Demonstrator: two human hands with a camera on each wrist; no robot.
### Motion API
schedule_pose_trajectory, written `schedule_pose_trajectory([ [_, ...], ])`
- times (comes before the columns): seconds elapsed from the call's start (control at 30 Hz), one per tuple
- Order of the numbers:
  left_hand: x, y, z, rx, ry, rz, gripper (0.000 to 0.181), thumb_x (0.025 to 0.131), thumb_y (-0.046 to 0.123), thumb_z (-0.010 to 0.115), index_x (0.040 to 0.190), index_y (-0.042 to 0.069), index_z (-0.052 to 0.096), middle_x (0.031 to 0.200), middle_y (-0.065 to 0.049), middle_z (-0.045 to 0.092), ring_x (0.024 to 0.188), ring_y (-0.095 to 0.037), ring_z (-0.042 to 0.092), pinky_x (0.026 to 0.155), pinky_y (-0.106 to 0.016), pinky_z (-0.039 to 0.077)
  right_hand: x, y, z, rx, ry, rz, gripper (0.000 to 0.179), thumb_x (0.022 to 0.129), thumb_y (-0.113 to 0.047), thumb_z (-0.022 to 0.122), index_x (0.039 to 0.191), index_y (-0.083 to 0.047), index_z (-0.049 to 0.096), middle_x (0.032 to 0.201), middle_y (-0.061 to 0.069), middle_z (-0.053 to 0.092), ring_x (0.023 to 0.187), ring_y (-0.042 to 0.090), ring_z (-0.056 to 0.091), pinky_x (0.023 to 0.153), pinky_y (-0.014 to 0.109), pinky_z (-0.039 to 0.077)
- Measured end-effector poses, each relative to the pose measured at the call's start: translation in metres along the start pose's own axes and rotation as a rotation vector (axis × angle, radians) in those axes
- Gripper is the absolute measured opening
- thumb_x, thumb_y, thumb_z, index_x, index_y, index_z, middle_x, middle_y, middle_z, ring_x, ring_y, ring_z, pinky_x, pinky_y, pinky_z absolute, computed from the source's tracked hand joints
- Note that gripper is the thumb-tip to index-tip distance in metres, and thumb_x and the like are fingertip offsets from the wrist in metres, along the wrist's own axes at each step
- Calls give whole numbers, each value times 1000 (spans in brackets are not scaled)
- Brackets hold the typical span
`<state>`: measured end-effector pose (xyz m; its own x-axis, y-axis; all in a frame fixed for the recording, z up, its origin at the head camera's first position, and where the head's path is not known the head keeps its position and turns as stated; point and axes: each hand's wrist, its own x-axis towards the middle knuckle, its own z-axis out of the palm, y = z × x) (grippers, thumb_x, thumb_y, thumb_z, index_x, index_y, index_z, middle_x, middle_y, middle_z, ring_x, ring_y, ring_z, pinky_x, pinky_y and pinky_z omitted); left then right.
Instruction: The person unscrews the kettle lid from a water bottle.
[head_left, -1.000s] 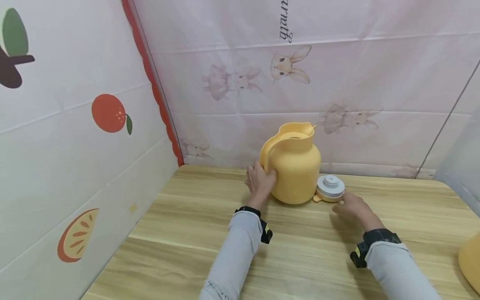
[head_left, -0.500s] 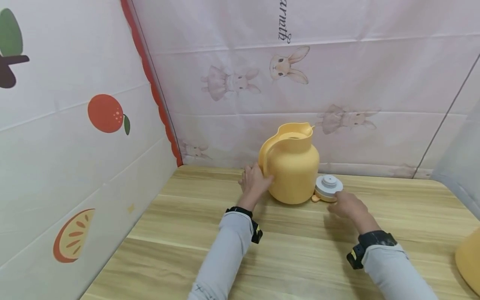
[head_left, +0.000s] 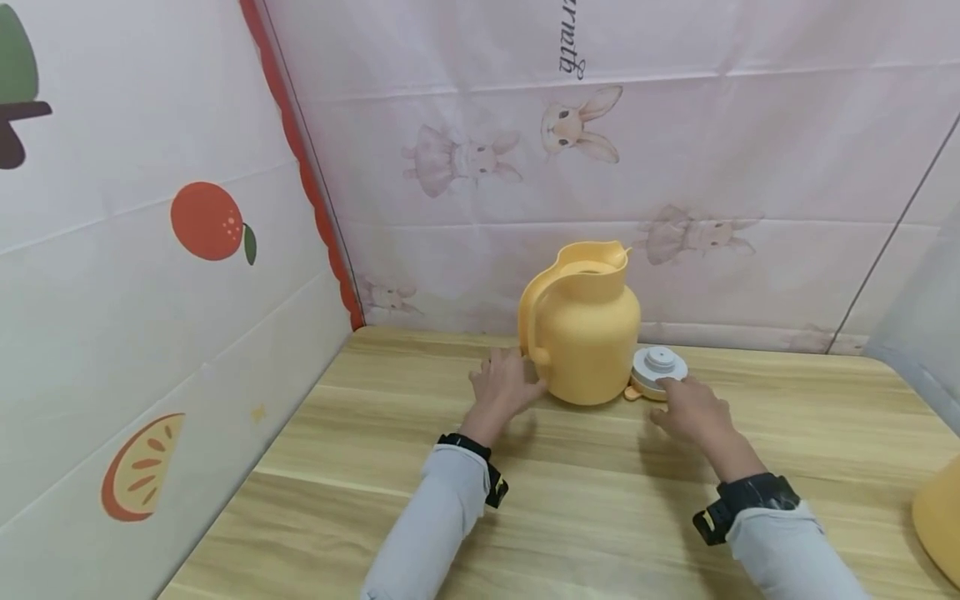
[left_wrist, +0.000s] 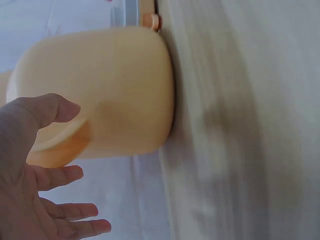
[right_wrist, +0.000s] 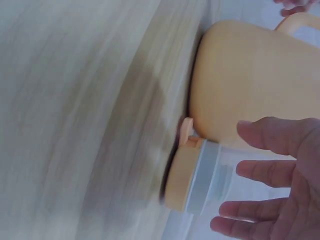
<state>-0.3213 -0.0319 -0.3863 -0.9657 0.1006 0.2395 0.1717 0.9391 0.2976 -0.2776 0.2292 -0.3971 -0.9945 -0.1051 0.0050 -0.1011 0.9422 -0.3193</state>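
A yellow jug (head_left: 592, 342) with a loop handle and an uncovered mouth stands upright on the table, near the back wall. Its lid (head_left: 660, 372), grey on top with a yellow base and small tab, lies right beside it. My left hand (head_left: 501, 388) is just in front of the handle (left_wrist: 62, 150), fingers spread and holding nothing. At the lid's front right edge is my right hand (head_left: 693, 412); in the right wrist view its fingers (right_wrist: 265, 172) are extended and spread beside the lid, gripping nothing. Whether a fingertip touches the lid I cannot tell.
Another rounded yellow object (head_left: 941, 525) is cut off at the right edge of the head view. A wood-grain table (head_left: 585, 517) lies under everything. Printed cloth walls (head_left: 480, 275) rise behind and to the left.
My left hand has come off the jug's handle and drawn back toward me and to the left. The right hand has shifted slightly left over the lid's near edge. Jug and lid stay put.
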Motion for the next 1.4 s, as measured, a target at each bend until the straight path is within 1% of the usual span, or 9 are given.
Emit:
schedule_pose_trajectory([
  [0.1,-8,-2,4,43,-25,27,59,77,52,62,123,15,57,108,-13,52,95,-33,52,77,-53,40,-4,-5,0,-37,30,-20,54,82,-22,68,123,7,51,115,39,46,99,54,47,69,64,41],
  [0.23,-19,0,7,59,-59,55,59,74,50,62,121,16,58,108,-13,52,96,-33,53,78,-55,39,-11,-15,-2,-82,42,-31,55,80,-23,71,122,7,51,115,42,42,98,57,45,69,65,41],
  [0.33,-25,2,8,54,-91,81,56,77,48,60,123,17,57,108,-13,52,97,-32,51,78,-55,38,-16,-20,-3,-94,47,-45,59,80,-23,71,126,5,48,120,43,39,99,57,44,69,65,40],
  [0.5,-33,7,11,100,-133,125,56,82,49,57,128,18,54,120,-15,51,106,-33,47,82,-56,35,-22,-21,-4,-69,45,-71,64,79,-23,72,132,1,44,129,41,34,101,59,43,70,66,39],
  [0.67,-46,13,15,140,-155,158,60,80,52,59,131,22,52,127,-15,45,112,-33,44,84,-56,34,-30,-18,-4,-69,18,-72,68,78,-24,74,133,-2,42,117,39,44,95,55,47,68,65,39],
  [0.77,-51,16,17,160,-160,172,60,78,52,61,130,23,52,124,-13,45,111,-32,44,84,-54,35,-34,-16,-4,-73,-11,-60,70,77,-25,74,135,-3,40,111,37,47,91,52,48,67,64,40],
  [1.07,-57,24,23,221,-147,204,63,74,56,65,128,24,53,122,-9,48,110,-30,46,84,-54,35,-42,-10,-5,-67,-38,-42,66,79,-26,71,131,4,44,119,40,41,100,56,44,71,66,38],
  [1.2,-58,30,21,225,-156,233,64,75,56,63,131,27,52,129,-7,47,115,-31,44,86,-54,35,-46,-6,-9,-72,-23,-37,68,79,-29,72,130,6,44,122,41,39,103,59,41,71,68,38],
  [1.4,-61,40,21,238,-184,269,62,75,58,60,129,29,54,124,-1,49,114,-26,44,86,-51,35,-53,4,-13,-71,-8,-34,70,79,-34,71,130,6,45,123,42,38,105,61,38,71,70,36],
])
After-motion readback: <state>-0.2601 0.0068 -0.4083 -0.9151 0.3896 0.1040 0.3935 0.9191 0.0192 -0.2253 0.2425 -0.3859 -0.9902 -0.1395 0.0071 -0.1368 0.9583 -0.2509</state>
